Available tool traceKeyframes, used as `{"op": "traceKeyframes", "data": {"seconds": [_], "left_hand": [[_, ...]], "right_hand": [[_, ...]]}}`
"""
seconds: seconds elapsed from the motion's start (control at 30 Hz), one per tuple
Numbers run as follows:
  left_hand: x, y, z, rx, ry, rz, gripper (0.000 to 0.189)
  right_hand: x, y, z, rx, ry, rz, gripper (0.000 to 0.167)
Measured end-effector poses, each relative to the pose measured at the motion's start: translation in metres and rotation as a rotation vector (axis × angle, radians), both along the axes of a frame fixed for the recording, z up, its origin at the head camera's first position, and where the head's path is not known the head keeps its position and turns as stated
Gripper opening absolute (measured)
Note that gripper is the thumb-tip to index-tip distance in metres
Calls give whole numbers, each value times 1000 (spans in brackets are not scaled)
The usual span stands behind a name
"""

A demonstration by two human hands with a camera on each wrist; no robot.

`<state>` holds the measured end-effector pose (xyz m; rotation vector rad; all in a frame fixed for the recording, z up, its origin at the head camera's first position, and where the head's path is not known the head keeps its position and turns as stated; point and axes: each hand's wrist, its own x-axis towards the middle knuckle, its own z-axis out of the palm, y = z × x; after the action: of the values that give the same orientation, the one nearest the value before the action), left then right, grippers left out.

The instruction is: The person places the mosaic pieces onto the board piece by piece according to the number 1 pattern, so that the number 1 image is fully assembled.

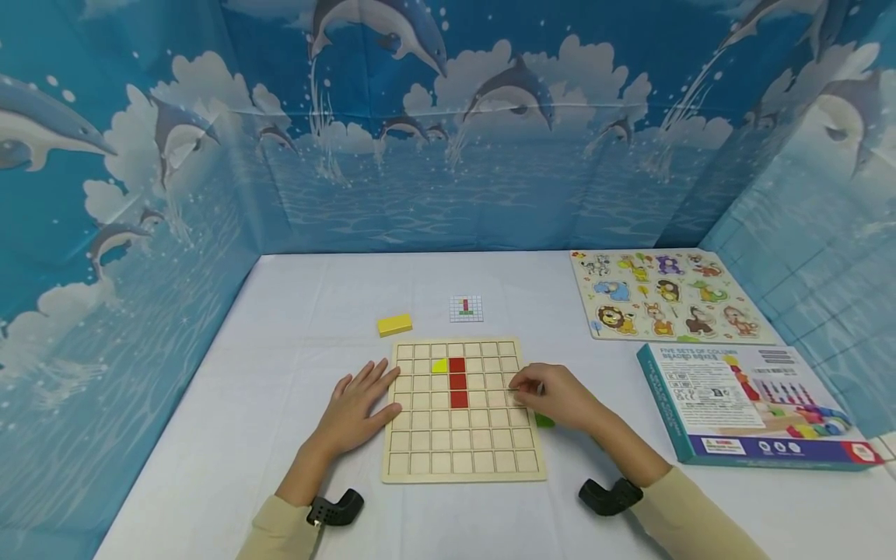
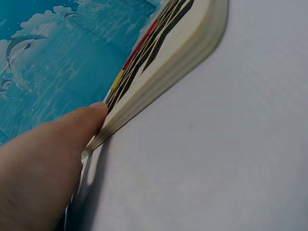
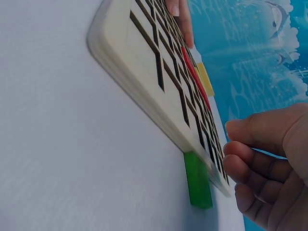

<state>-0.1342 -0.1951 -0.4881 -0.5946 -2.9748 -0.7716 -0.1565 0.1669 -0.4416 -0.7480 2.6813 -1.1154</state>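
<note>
The gridded board is laid flat on the cloth-covered tabletop, its cells partly filled by red squares. It is judged light and stiff, best gripped by opposite rims. Its left rim is touched by the left hand, fingers extended; nothing is seen held in the loosely curled right hand by the right rim. The space is enclosed by dolphin-printed fabric.

The pale grid board lies flat, a yellow piece beside three red squares.
</note>
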Motion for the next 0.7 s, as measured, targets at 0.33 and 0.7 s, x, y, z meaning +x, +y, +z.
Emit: {"op": "traceKeyframes", "data": {"seconds": [0.33,0.7], "left_hand": [[1,0,1,-6,-7,0,65],[-1,-1,1,-7,-4,-4,65]], "right_hand": [[5,19,0,6,-7,-89,10],[10,40,-1,0,-14,-192,12]]}}
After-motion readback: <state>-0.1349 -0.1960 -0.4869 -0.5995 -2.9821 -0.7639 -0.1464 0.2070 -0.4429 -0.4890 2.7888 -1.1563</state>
